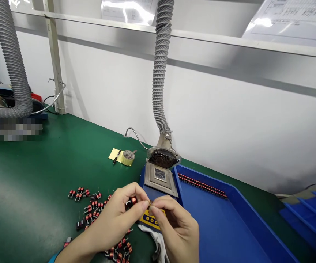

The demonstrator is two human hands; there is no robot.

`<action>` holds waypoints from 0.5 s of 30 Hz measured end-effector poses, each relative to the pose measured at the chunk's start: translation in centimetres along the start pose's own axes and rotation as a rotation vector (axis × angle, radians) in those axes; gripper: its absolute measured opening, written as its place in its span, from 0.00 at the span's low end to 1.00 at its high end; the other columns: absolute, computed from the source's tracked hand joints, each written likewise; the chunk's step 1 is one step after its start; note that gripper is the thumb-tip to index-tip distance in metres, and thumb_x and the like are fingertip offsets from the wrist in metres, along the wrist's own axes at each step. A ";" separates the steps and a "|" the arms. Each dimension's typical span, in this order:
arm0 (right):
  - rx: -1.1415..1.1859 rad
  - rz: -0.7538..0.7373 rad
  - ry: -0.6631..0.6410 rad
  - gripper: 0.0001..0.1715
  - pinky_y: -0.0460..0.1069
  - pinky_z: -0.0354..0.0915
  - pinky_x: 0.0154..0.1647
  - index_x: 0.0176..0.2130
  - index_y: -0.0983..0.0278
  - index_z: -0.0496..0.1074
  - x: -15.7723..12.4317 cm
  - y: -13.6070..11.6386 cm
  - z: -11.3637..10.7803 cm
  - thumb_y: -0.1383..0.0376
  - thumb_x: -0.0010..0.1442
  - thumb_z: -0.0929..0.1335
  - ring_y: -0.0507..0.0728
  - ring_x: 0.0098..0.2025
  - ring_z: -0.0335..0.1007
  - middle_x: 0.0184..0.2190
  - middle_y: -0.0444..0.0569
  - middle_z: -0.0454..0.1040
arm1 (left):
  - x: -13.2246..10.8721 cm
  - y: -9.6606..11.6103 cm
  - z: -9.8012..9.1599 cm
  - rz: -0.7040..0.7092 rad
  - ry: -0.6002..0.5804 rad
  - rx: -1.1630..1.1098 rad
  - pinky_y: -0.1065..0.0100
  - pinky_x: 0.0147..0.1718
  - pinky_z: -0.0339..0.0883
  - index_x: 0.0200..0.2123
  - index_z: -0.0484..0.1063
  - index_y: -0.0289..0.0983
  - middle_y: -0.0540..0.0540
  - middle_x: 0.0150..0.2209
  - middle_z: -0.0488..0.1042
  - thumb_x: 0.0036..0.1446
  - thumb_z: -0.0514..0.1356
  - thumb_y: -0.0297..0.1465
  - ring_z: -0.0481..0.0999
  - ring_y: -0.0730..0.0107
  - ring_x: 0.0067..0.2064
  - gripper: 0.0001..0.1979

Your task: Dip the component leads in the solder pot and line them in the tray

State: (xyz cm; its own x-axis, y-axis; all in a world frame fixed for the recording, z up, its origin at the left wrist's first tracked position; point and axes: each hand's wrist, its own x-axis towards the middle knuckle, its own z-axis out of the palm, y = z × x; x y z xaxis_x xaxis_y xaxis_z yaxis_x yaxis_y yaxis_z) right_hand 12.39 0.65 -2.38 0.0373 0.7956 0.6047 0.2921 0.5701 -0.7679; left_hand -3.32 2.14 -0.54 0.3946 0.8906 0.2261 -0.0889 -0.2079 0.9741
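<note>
My left hand (114, 219) pinches a small red coil component (133, 200) between thumb and fingers, low in the middle of the view. My right hand (177, 226) is closed in a pinch right beside it, its fingertips meeting the left hand's at the coil's wire end. Both hands hover over a blue solder pot unit (159, 179) with a square metal top. Many loose red coils (90, 208) lie scattered on the green mat (37, 175) to the left and under my left wrist.
A blue tray (229, 230) with a row of red coils (202, 184) along its far edge lies at right. A grey fume hose (160, 73) ends in a fan hood above the pot. A tape roll (127, 157) and pen sit on a yellow pad. White cloth lies below my hands.
</note>
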 end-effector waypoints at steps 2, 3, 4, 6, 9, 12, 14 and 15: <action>-0.013 -0.005 -0.140 0.08 0.44 0.65 0.27 0.28 0.61 0.74 0.0 -0.1 -0.4 0.70 0.59 0.70 0.52 0.26 0.70 0.24 0.44 0.74 | 0.1 0.0 -0.1 0.004 -0.001 -0.002 0.71 0.30 0.54 0.30 0.66 0.37 0.53 0.27 0.62 0.63 0.54 0.33 0.58 0.72 0.29 0.10; -0.005 -0.024 -0.201 0.08 0.45 0.66 0.29 0.28 0.61 0.74 0.0 -0.2 -0.6 0.71 0.59 0.70 0.52 0.27 0.71 0.25 0.44 0.74 | 0.1 0.0 -0.1 0.004 -0.003 -0.006 0.70 0.30 0.54 0.30 0.66 0.37 0.53 0.27 0.62 0.63 0.54 0.33 0.58 0.72 0.30 0.10; 0.010 -0.046 -0.239 0.07 0.46 0.67 0.30 0.30 0.61 0.74 0.0 -0.3 -0.8 0.71 0.59 0.69 0.53 0.29 0.72 0.26 0.45 0.75 | 0.2 0.0 -0.1 0.001 -0.007 -0.011 0.70 0.30 0.54 0.29 0.66 0.37 0.53 0.27 0.61 0.63 0.54 0.33 0.58 0.72 0.30 0.10; 0.038 -0.100 -0.238 0.09 0.47 0.69 0.34 0.36 0.59 0.75 -0.1 -0.4 -0.9 0.73 0.60 0.68 0.54 0.33 0.74 0.31 0.46 0.77 | 0.2 -0.1 -0.2 -0.014 -0.021 -0.021 0.70 0.31 0.54 0.30 0.66 0.37 0.53 0.27 0.62 0.63 0.54 0.34 0.58 0.72 0.30 0.10; -0.022 -0.180 -0.112 0.20 0.47 0.69 0.36 0.47 0.54 0.75 -0.1 -0.5 -0.7 0.75 0.61 0.67 0.55 0.37 0.75 0.36 0.46 0.78 | 0.1 0.0 -0.3 -0.037 -0.068 -0.026 0.70 0.32 0.55 0.31 0.67 0.37 0.53 0.28 0.63 0.64 0.54 0.36 0.60 0.71 0.31 0.11; -0.112 -0.230 -0.058 0.18 0.46 0.68 0.32 0.44 0.55 0.76 -0.1 -0.5 -0.5 0.76 0.60 0.67 0.54 0.33 0.74 0.32 0.45 0.78 | 0.0 0.3 -0.4 -0.046 -0.104 0.034 0.70 0.33 0.56 0.31 0.67 0.38 0.52 0.30 0.66 0.64 0.54 0.35 0.63 0.70 0.34 0.10; -0.135 -0.236 -0.073 0.15 0.46 0.67 0.30 0.40 0.57 0.75 -0.2 -0.5 -0.4 0.76 0.61 0.66 0.53 0.29 0.72 0.29 0.44 0.76 | -0.2 0.5 -0.4 -0.047 -0.109 0.105 0.71 0.33 0.57 0.31 0.68 0.38 0.52 0.30 0.67 0.64 0.53 0.34 0.64 0.70 0.34 0.10; -0.145 -0.233 -0.081 0.14 0.46 0.66 0.29 0.39 0.57 0.74 -0.2 -0.6 -0.4 0.76 0.61 0.66 0.52 0.29 0.71 0.28 0.44 0.75 | -0.2 0.5 -0.4 -0.045 -0.111 0.140 0.71 0.32 0.57 0.31 0.68 0.38 0.52 0.30 0.67 0.65 0.52 0.34 0.64 0.70 0.34 0.10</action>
State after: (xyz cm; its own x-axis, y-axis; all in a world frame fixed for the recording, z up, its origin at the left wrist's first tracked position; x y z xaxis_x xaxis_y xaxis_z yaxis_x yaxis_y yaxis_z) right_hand 12.61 0.05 -2.00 -0.1218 0.6638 0.7380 0.4175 0.7088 -0.5686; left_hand -3.80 1.95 -0.09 0.4950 0.8516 0.1728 0.0561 -0.2297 0.9716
